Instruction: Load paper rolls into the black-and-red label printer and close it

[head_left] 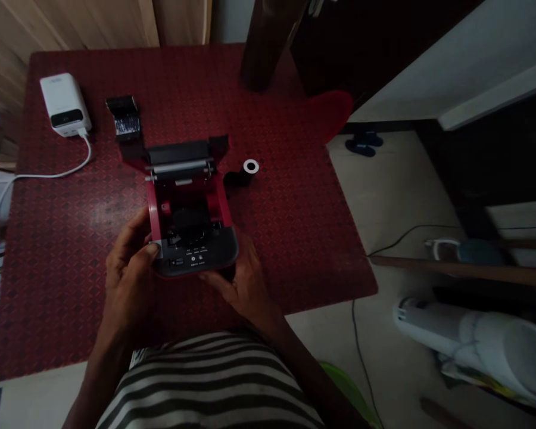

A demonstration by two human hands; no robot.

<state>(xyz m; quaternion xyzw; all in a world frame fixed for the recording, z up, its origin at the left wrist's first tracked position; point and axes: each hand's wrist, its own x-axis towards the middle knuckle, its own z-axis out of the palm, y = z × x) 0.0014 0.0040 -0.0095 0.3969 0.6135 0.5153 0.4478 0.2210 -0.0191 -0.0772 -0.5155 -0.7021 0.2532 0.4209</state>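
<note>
A red and black label printer (196, 256) sits at the front of the table, its hinged lid (178, 154) tipped up and back. Its inner bay lies exposed, though shadow hides most of the detail. My left hand (131, 268) grips the left front corner, thumb pressed on the edge of the control panel. Around the right front corner curls my right hand (248, 277), its fingers partly hidden beneath the body. Just right of the printer is a small dark roll with a white ring-shaped end (256, 168). Behind its left side lies a black, shiny curled piece (127, 122).
A white power bank (62, 101) with a white cable (49, 176) rests at the table's back left. The red patterned table (295, 238) meets a dark post (263, 47) at the back. A red chair back (330, 113) and dark slippers (364, 144) are to the right.
</note>
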